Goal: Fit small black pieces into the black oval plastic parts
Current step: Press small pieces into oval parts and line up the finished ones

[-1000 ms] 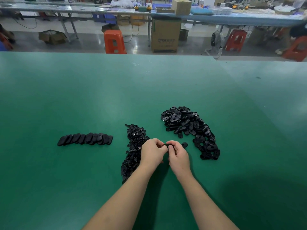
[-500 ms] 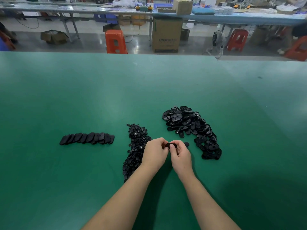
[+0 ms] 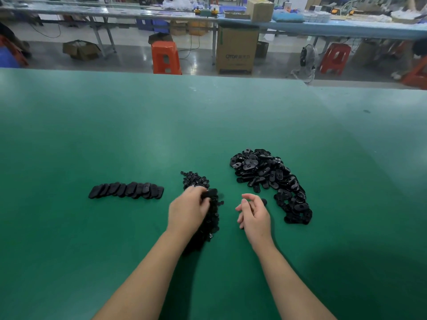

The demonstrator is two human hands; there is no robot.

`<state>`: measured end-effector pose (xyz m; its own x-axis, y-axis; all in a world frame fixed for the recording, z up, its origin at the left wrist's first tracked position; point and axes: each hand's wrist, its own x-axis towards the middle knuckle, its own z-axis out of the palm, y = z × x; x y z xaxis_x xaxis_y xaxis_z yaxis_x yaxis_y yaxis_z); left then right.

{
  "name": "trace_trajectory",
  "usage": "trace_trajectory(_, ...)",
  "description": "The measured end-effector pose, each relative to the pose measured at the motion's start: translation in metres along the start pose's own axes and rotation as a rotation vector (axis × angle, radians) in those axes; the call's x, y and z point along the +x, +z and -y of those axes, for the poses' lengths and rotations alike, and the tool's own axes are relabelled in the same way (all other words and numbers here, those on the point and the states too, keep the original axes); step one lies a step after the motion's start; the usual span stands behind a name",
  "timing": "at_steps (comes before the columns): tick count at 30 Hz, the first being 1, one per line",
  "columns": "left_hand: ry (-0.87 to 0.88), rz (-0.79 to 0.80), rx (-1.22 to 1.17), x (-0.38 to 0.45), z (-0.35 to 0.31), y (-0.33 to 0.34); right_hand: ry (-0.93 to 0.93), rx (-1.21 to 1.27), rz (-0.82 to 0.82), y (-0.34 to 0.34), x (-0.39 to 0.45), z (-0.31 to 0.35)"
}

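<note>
Grip, left hand [image 3: 188,210]: fingers curled round one black oval plastic part [image 3: 209,193], held over the heap of small black pieces [image 3: 209,218], likely so the next insert is within reach. Grip, right hand [image 3: 254,212]: loosely curled, holding nothing, just beside the loose pile of unfitted oval parts [image 3: 272,179]. Row of overlapped ovals [image 3: 126,190], probably finished, lies apart to the left on the green bench [image 3: 138,135].
</note>
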<state>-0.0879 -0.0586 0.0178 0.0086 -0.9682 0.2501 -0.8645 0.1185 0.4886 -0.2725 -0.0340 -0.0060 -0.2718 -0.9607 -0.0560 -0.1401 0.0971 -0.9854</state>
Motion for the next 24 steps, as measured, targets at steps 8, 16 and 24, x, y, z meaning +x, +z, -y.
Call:
trace_trajectory(8, -0.474, -0.285, -0.042, 0.006, 0.120, -0.055, 0.002, -0.060, 0.037, -0.001, -0.001, 0.000)
trace_trajectory(16, -0.619, -0.323, -0.054, 0.006, 0.153, -0.072, -0.005, -0.096, 0.036, -0.001, -0.001, 0.000)
trace_trajectory(24, -0.380, -0.277, -0.062, 0.008, 0.134, -0.068, -0.016, -0.115, 0.038, 0.000, 0.000, 0.000)
